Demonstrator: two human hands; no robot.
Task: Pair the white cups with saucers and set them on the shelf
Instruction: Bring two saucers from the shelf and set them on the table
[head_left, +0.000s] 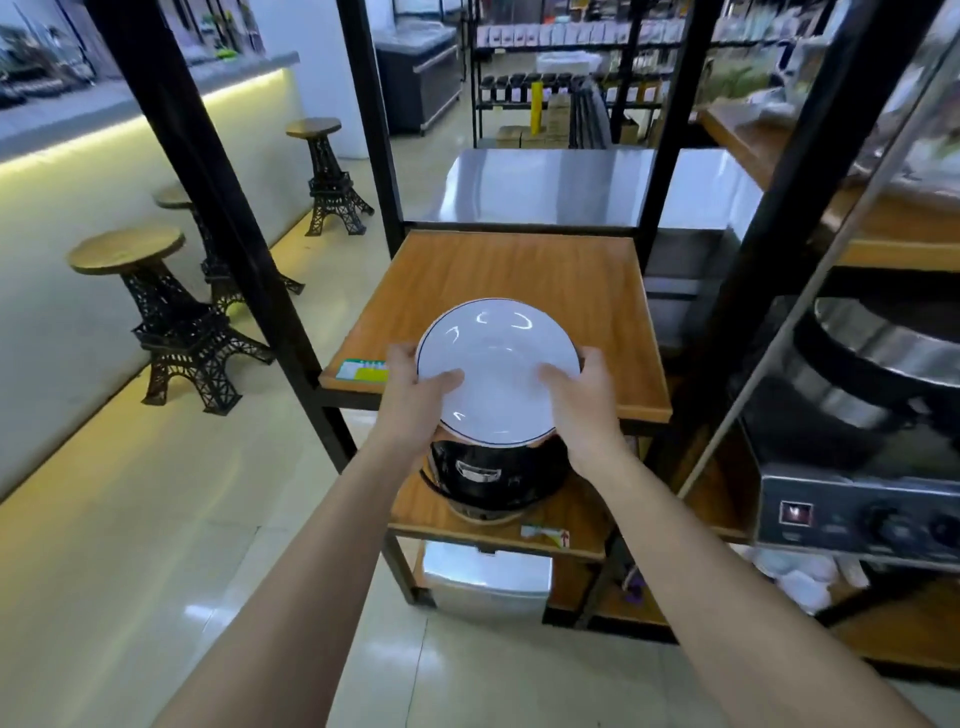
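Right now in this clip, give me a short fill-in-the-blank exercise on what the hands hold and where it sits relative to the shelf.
1. The saucer is held by ____ hands, the left hand and the right hand.
2. The saucer's rim carries a thin ____ line.
3. The wooden shelf under the saucer holds ____ cups.
4. On the shelf below sits a ____ cooker.

Missing words: two; dark; no; black

Stickers on the upper shelf (498, 270) and lower shelf (571, 540) edges are too blurred to read.
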